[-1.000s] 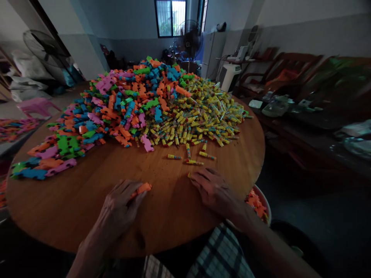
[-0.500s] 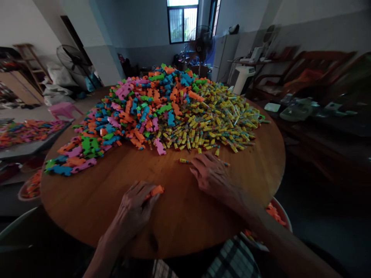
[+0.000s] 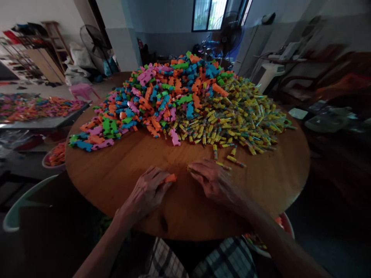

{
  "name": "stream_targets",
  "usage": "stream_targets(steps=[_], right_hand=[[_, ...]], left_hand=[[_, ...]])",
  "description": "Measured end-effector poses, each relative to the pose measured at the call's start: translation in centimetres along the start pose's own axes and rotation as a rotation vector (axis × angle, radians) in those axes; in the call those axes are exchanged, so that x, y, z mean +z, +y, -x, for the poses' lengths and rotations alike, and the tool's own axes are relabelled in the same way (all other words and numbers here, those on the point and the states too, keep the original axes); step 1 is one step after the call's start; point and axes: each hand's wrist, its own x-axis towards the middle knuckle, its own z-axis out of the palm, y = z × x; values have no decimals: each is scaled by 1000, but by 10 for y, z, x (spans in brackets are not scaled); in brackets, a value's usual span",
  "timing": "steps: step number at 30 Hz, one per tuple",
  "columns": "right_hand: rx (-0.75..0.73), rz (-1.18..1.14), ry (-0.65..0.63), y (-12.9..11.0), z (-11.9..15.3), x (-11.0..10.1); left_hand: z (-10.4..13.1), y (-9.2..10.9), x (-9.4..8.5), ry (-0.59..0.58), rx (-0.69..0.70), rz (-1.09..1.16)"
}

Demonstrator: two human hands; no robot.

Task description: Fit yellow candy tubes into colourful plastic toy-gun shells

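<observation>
My left hand rests low over the round wooden table, fingers closed around an orange plastic toy car whose end pokes out past the fingertips. To its right, my right hand has its fingers curled together around a small yellow-labelled tube; only the tube's tip shows. A few loose yellow tubes lie just beyond the right hand. Farther back rises a heap of orange, blue, green and pink toy cars, and beside it on the right a heap of yellow tubes.
The round table has its near edge by my lap. Below it at the right stands a tub with orange pieces, and at the left a green tub. Another table with similar pieces is at the far left.
The view has turned left, so the heaps sit farther right. My right hand has closed on a tube and come nearer my left hand, which still holds the orange toy car.
</observation>
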Motion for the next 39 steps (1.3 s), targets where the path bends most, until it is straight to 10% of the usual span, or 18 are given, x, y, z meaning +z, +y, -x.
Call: stream_targets(steps=[26,39], right_hand=[[108,475,-420,-51,1,16],[70,559,-233,-34,19,39]], left_hand=[[-1,-6,1,111,97,-14],[4,-11,9,146,63,-40]])
